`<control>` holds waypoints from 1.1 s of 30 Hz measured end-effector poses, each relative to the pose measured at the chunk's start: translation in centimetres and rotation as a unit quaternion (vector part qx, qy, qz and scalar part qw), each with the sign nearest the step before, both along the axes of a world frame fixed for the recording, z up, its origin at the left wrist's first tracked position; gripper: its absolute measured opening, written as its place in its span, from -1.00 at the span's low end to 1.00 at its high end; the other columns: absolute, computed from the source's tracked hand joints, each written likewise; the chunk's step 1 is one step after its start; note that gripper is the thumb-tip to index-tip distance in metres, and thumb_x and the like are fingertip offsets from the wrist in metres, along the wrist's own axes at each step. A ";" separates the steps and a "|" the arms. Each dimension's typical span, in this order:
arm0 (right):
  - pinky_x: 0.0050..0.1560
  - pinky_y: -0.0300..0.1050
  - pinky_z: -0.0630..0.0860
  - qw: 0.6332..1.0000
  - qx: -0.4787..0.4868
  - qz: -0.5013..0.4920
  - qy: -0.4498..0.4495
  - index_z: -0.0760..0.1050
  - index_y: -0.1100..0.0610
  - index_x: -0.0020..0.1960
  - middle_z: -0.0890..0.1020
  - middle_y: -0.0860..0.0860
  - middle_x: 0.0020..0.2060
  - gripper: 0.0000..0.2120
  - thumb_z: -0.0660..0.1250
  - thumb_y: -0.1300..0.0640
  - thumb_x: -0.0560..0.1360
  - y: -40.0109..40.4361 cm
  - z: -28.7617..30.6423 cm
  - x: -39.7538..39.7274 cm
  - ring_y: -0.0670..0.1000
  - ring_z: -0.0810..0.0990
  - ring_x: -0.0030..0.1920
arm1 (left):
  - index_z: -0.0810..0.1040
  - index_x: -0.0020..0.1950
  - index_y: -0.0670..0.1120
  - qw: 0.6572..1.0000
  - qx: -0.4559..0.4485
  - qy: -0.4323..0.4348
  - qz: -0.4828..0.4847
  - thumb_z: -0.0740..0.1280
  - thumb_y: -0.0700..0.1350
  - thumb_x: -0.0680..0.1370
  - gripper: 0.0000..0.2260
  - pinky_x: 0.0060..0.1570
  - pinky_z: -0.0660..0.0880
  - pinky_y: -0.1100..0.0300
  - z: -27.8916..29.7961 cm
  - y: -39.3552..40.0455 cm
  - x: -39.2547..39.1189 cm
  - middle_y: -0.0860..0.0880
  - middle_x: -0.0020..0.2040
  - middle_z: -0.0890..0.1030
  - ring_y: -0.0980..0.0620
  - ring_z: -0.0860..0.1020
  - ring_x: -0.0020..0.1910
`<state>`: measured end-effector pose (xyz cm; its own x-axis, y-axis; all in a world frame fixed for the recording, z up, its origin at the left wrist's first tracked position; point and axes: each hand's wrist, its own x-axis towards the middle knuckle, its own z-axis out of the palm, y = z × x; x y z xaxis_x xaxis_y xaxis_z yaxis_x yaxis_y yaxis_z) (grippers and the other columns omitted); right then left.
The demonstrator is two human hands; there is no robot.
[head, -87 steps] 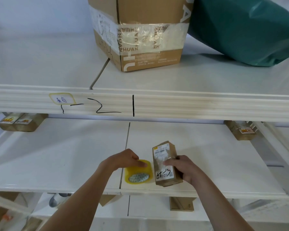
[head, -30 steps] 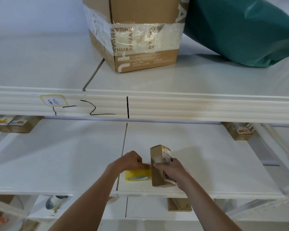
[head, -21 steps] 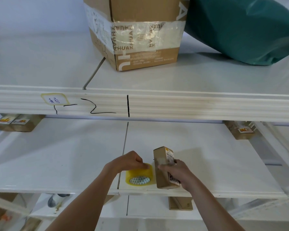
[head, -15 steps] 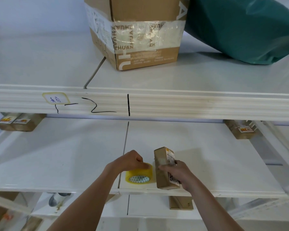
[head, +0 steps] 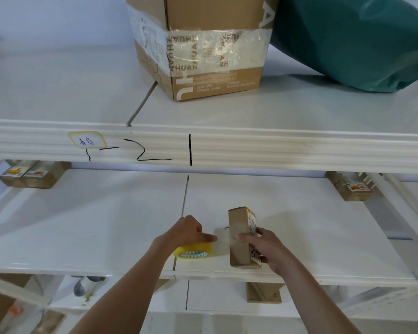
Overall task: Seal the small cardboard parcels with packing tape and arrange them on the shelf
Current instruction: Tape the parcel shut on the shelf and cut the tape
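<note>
Low in the middle of the frame, the right hand (head: pixel 266 247) is closed around a small parcel (head: pixel 241 237) that stands on its long edge near the front of the white shelf (head: pixel 106 225), thumb pressed on the side facing left and the fingers wrapped behind. Just to its left, the left hand (head: pixel 186 233) rests on top of a yellow tape roll (head: pixel 194 251), fingers curled over it and the forefinger stretched toward the parcel. A strip of clear tape (head: pixel 221 237) now runs from the roll across to the parcel's side, where a patch of it is stuck down; half a second ago the roll sat tight against the box with no such strip showing, and the left hand has drawn slightly away to the left. The roll looks flatter on the shelf than a moment back, when its open centre faced up more.

At the left edge of the frame two more small parcels (head: pixel 34 174) sit side by side at the back of the same shelf, and another (head: pixel 350 186) lies at the right edge. On the shelf above stand a big taped cardboard box (head: pixel 203 47) and a green bag (head: pixel 352 37), unchanged.
</note>
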<state>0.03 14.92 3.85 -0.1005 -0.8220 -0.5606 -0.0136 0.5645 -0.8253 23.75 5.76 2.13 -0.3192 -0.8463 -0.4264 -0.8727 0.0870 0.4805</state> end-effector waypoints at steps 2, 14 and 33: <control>-0.21 -0.14 0.56 1.000 -0.004 0.002 -0.022 0.60 0.02 0.14 0.75 0.04 -0.06 -0.63 0.60 0.07 0.38 0.1 0.2 0.2 0.03 0.71 -0.09 | 0.71 -0.07 -0.11 1.000 0.003 0.007 0.003 0.41 0.38 0.42 -0.46 -0.11 0.57 0.24 0.0 0.1 0.0 -0.05 -0.11 0.70 0.05 0.65 -0.18; 0.27 0.13 0.58 0.987 0.004 0.042 -0.152 0.58 0.15 0.32 0.68 0.16 0.19 -0.57 0.48 0.01 0.51 -0.1 1.5 0.8 0.19 0.63 0.25 | 0.63 -0.25 -0.03 0.998 0.010 0.058 0.017 0.45 0.36 0.41 -0.56 -0.23 0.47 0.28 1.4 0.0 -1.7 0.03 -0.26 0.63 0.10 0.60 -0.26; 0.07 0.05 0.65 0.998 0.044 0.007 0.035 0.49 0.07 0.24 0.65 0.07 0.08 -0.33 0.65 -0.10 0.24 -0.8 0.5 3.3 0.09 0.64 0.09 | 0.61 -0.28 -0.07 0.998 -0.055 -0.009 -0.012 0.44 0.37 0.40 -0.51 -0.28 0.44 0.24 1.7 0.4 -2.9 0.03 -0.34 0.56 0.08 0.56 -0.30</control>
